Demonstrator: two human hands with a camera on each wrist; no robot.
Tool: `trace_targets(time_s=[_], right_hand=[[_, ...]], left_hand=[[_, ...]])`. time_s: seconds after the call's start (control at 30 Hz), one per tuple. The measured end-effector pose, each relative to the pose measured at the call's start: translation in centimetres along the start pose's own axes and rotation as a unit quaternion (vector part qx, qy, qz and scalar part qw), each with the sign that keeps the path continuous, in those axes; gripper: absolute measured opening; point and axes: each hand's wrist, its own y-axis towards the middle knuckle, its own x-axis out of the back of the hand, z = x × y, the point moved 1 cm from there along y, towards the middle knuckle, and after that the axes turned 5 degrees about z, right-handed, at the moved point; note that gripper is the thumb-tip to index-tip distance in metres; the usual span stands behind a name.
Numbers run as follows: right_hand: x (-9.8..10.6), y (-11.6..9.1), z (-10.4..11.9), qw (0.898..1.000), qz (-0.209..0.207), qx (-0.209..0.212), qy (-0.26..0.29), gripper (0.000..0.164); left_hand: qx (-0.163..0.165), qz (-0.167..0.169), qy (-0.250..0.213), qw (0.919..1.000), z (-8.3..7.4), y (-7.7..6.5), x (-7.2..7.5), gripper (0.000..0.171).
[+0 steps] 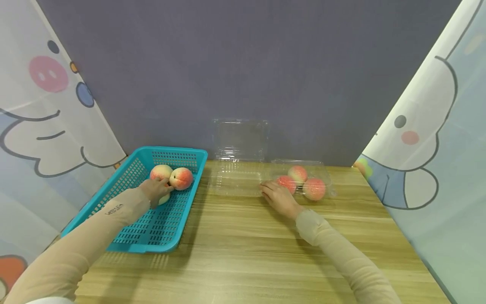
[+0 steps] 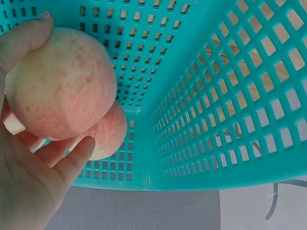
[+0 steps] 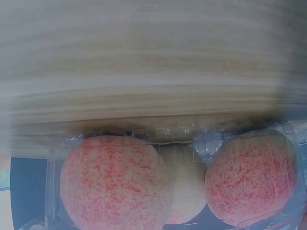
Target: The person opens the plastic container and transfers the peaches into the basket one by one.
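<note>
Inside the blue-green basket [image 1: 172, 242], my left hand [image 1: 153, 191] grips a pale, pink-flecked peach [image 2: 67, 81], thumb on one side and fingers on the other. Two more peaches, one yellowish [image 1: 161, 172] and one redder [image 1: 181, 178], lie just beyond that hand. My right hand [image 1: 280, 198] is at the right edge of an open clear plastic box [image 1: 237, 181], whose lid [image 1: 241, 137] stands up at the back. Its fingertips are too small to tell whether they pinch the rim. The right wrist view does not show the fingers.
Right of the open box, a second clear plastic box [image 1: 326, 171] with its lid down holds three peaches, including a red-speckled peach [image 3: 115, 184]. A dark grey wall [image 1: 243, 76] rises behind the wooden table [image 1: 243, 253]. Printed curtains [image 1: 436, 169] flank both sides.
</note>
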Motion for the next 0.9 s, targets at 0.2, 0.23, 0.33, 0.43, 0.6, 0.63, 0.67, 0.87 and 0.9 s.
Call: trace_targets(time_s=[0.2,0.23,0.33,0.43,0.6,0.63,0.67,0.87,0.9], right_hand=[[0.2,-0.4,-0.1,1.000,0.013,-0.009,-0.005,0.034],[0.3,-0.5,-0.1,1.000,0.018,-0.009,-0.007,0.035],[0.5,-0.7,-0.2,0.999,0.031,-0.005,-0.018,0.038],[0.8,-0.9,-0.3,0.999,0.035,-0.002,-0.023,0.040],[1.4,-1.4,-0.2,0.999,0.028,0.008,-0.013,0.047],[1.6,-1.5,-0.2,1.000,0.026,0.013,-0.010,0.047],[1.8,-1.7,-0.2,1.000,0.022,0.018,-0.009,0.047],[3.0,-2.6,0.0,0.998,0.003,0.058,-0.020,0.039],[3.3,-2.7,0.1,0.998,0.002,0.064,-0.021,0.038]], left_hand=[[-0.006,-0.041,-0.006,0.9991,-0.2,0.0,0.0,0.068],[-0.007,-0.050,-0.010,0.9987,-0.3,-0.1,0.0,0.067],[-0.016,-0.076,-0.022,0.9967,-0.6,-0.4,0.3,0.064],[-0.019,-0.084,-0.044,0.9953,-0.9,-0.7,0.6,0.062],[-0.005,-0.080,-0.076,0.9938,-1.0,-1.1,1.8,0.052],[-0.003,-0.087,-0.078,0.9932,-1.0,-1.3,2.1,0.049],[-0.001,-0.094,-0.076,0.9927,-1.0,-1.4,2.5,0.047],[0.019,-0.149,-0.083,0.9852,-1.6,-2.6,5.8,0.046],[0.025,-0.155,-0.087,0.9838,-1.9,-2.9,6.3,0.047]])
